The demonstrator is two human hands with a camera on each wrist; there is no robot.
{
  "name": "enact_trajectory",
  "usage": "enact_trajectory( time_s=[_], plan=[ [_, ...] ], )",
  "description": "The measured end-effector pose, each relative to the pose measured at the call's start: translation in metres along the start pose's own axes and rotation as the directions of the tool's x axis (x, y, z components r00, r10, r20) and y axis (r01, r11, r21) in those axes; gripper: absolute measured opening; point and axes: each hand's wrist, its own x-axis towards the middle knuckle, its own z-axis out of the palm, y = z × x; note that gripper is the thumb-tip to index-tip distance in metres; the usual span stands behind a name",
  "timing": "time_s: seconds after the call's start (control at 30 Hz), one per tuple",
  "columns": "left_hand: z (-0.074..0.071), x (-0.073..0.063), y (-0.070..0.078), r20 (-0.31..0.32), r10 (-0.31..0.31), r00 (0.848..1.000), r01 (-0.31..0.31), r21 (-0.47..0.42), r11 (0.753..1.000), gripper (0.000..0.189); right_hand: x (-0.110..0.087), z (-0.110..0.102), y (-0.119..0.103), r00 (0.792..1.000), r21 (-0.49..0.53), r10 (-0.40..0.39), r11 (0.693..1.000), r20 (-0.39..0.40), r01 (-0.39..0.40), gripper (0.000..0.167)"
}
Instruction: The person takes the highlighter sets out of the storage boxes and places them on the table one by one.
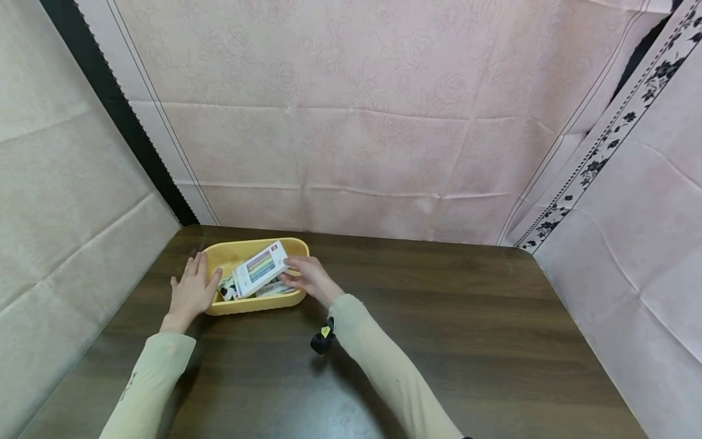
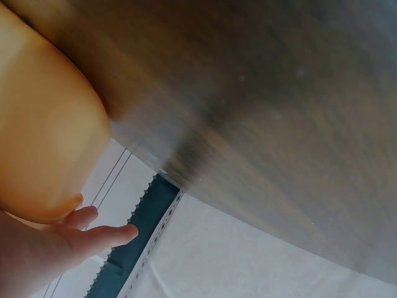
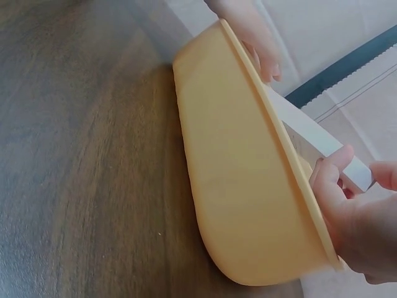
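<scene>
A person in pale green sleeves (image 1: 145,384) is working near the far left corner of a dark brown, wood-grained worktop (image 1: 466,317), where a yellow tray (image 1: 249,309) is sitting close to the far edge. The right hand (image 1: 311,278) is pinching the right end of a white box (image 1: 260,268) between fingers and thumb; the box is slanting in the tray, that end rising above the rim, its windowed face showing coloured stripes. The left hand (image 1: 192,289) is resting along the tray's left end, fingers straight, thumb spread apart from them over the rim. A black-and-white patterned item (image 1: 227,291) is lying beside the box, and a flat item (image 1: 276,288) is showing partly beneath it. A black device (image 1: 323,339) with a yellow mark is hanging at the right wrist.

Beyond the worktop's far edge, with its rounded corners, a pale pink cloth (image 1: 340,140) printed with faint roses is hanging in creased folds. Another pale cloth (image 1: 71,201) is flanking the left edge, a dark strip (image 1: 125,113) with a scalloped border running between the two. Along the right edge, a whitish cloth (image 1: 631,256) is displaying a band of black flowers (image 1: 595,163).
</scene>
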Motion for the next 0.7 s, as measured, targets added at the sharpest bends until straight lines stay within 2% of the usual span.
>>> enact_trajectory(
  time_s=[0.7],
  plan=[
    [0.001, -0.001, -0.001, -0.028, 0.010, 1.000, -0.010, 0.004, 1.000, 0.069, -0.004, -0.012, -0.012, 0.999, -0.020, -0.032, 0.999, -0.011, 0.031, 0.036]
  ],
)
